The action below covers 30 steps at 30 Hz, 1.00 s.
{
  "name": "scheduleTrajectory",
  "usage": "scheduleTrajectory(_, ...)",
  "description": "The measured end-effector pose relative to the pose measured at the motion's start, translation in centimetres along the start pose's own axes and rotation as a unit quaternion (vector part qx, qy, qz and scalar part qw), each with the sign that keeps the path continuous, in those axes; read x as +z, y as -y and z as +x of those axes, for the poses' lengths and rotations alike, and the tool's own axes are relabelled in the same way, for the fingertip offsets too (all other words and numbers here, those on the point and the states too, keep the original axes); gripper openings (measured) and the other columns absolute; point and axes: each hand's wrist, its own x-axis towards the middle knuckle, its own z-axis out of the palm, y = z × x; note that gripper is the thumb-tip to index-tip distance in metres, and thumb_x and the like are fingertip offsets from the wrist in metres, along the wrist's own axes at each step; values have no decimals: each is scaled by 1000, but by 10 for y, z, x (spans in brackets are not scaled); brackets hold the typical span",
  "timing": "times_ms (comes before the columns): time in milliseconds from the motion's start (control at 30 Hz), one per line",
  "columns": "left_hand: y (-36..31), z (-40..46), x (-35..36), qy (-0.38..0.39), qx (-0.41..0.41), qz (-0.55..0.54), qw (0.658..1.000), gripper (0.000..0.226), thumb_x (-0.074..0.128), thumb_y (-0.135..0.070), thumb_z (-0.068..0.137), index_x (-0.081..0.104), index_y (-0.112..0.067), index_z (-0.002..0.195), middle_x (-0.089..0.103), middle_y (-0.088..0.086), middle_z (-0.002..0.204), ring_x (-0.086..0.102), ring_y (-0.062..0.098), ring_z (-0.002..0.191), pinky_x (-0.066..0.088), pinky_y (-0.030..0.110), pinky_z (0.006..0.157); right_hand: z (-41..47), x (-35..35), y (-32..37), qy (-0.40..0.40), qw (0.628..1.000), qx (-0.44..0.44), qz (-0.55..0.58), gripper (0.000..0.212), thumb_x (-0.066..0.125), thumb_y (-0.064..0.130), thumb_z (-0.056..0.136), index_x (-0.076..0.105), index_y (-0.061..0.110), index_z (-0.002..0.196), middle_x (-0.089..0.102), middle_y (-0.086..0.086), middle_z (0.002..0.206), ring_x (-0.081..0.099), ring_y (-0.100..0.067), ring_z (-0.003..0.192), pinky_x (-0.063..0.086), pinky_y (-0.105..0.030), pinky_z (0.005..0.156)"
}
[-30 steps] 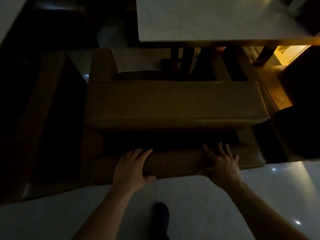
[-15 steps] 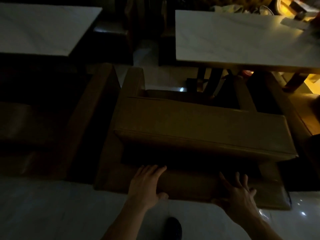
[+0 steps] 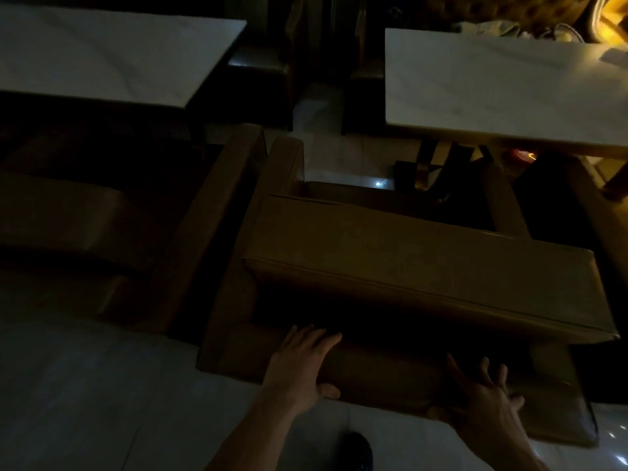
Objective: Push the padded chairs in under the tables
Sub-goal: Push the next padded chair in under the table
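Note:
A brown padded chair [image 3: 390, 266] stands in front of me, its wide cushion and armrests pointing toward a white marble-topped table [image 3: 503, 93] at the upper right. My left hand [image 3: 302, 365] lies flat over the top of the chair's backrest, fingers spread, thumb on the near side. My right hand [image 3: 482, 399] grips the same backrest further right, fingers over its top. The chair's front end lies near the table's dark legs [image 3: 431, 171]. The room is very dim.
A second padded chair [image 3: 112, 232] sits close on the left, facing another white table [image 3: 112, 52]. Dark chairs [image 3: 261, 69] stand between the tables at the back. Pale tiled floor [image 3: 102, 402] lies under me, with my shoe [image 3: 356, 450] at the bottom.
The view has swung left and up, bringing the left table and left chair into sight. Both hands have stayed on the backrest, and the chair now sits angled in the frame.

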Motion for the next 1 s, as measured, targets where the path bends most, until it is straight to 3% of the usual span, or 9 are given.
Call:
scheduleTrajectory(433,8,53,-14,-30,-11,2,999,94,71,-62,75,16,-45,150,21,-9,160,11,18,147,-2,38,120,44,-25,3,-65,997,-29,3,105,55,79,74,-7,46,152,-11,-14,163,-16,-45,146,12,-73,113)
scheduleTrajectory(700,4,48,-13,-50,-12,14,999,93,69,-60,78,16,-41,151,21,-7,160,13,18,147,1,40,122,40,-20,0,-118,992,-45,-20,103,47,86,73,-6,47,152,-4,-11,162,-9,-41,146,21,-64,112)
scheduleTrajectory(1000,7,39,-9,-42,-8,-4,999,92,69,-59,78,16,-42,151,21,-7,160,11,17,147,-4,37,121,30,-12,4,-108,993,-37,-24,104,47,85,73,-7,46,153,-6,-13,164,-11,-42,147,17,-66,113)
